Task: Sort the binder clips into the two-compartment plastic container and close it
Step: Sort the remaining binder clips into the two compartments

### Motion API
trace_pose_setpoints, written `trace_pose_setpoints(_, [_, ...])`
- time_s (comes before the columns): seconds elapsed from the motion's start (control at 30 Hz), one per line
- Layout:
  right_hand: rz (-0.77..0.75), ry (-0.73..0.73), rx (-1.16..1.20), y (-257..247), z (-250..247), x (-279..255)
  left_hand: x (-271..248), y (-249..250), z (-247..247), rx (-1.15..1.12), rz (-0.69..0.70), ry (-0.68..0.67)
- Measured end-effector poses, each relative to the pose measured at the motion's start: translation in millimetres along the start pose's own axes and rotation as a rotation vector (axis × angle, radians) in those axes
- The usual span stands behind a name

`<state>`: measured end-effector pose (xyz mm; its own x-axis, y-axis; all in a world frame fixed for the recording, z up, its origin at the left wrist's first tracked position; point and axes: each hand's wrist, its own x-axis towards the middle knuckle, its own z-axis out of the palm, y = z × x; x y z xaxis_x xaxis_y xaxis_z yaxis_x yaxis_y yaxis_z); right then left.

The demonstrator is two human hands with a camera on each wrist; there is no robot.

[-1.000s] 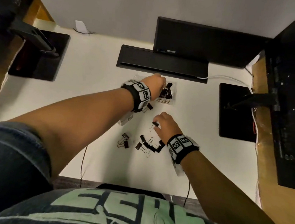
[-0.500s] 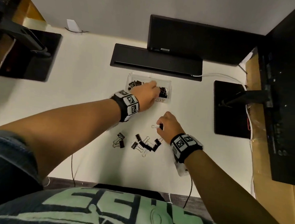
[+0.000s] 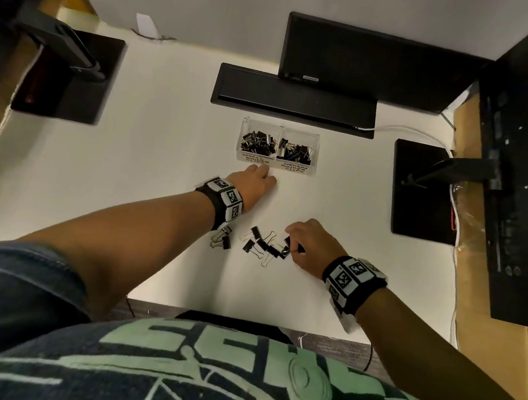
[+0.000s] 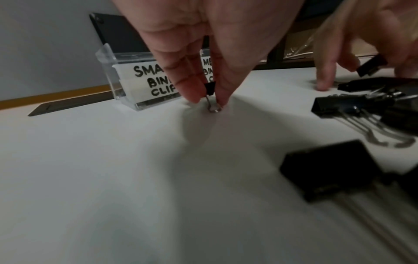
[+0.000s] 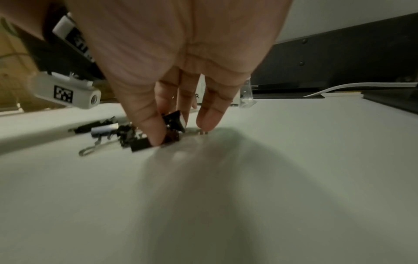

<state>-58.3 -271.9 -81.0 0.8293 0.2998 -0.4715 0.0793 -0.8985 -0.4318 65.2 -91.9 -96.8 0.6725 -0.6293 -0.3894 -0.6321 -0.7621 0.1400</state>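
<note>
Left wrist view: left hand (image 4: 203, 44) fingertips-down, pinching a small clip (image 4: 209, 89); right hand (image 3: 311, 244) curled round a medium clip (image 5: 175, 119).

Pale desk (image 3: 163, 165) against grey wall (image 3: 209, 3); black monitor stands (image 3: 422, 194); cardboard (image 3: 492, 347) right.

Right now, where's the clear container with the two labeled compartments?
In the head view the container sits at the desk's centre-back, just in front of the flat black bar, with the left hand right before its small-clips side.

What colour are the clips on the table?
The binder clips are black with silver wire handles, clearest in the head view.
</note>
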Motion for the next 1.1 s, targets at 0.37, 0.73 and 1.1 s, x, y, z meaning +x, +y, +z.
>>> trace_pose_setpoints(0.37, [0.009,0.168,0.054,-3,8,18,-32,-7,6,-0.384,-0.183,0.122])
trace_pose_setpoints(0.73, [0.3,0.401,0.672,-8,-51,49,-64,12,19,-0.337,0.017,-0.078])
trace_pose_setpoints(1.1, [0.35,0.591,0.597,-13,-100,90,-62,14,30,-0.23,0.047,-0.078])
